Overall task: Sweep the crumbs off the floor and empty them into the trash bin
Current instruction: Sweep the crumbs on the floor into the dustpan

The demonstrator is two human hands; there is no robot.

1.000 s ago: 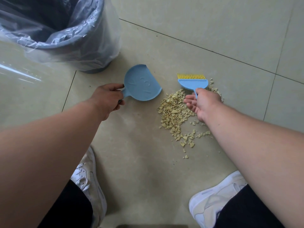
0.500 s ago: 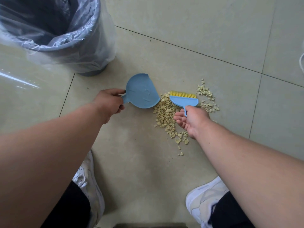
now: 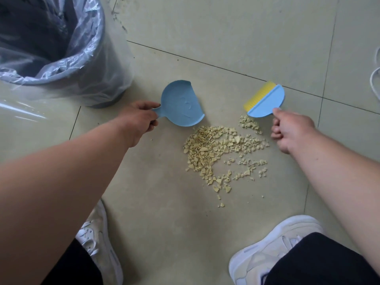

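Left hand (image 3: 139,122) grips the dustpan (image 3: 181,104), right hand (image 3: 292,130) grips the brush (image 3: 265,99), probably lifted; a hard flick could scatter the crumbs (image 3: 213,149) past the pan.

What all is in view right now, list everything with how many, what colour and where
trash bin: one, grey-blue with a clear plastic liner, top left on the floor
dustpan: one, light blue, left of centre, above the crumbs
brush: one, light blue with yellow bristles, right of centre, above the crumbs
crumbs: a scattered pile, pale yellow, centre of the floor
floor: one, beige tiles with dark grout lines
white object: one, cut off at the right edge, cannot tell what
shoes: two, white, bottom of view
left hand: one, grips the dustpan handle
right hand: one, grips the brush handle
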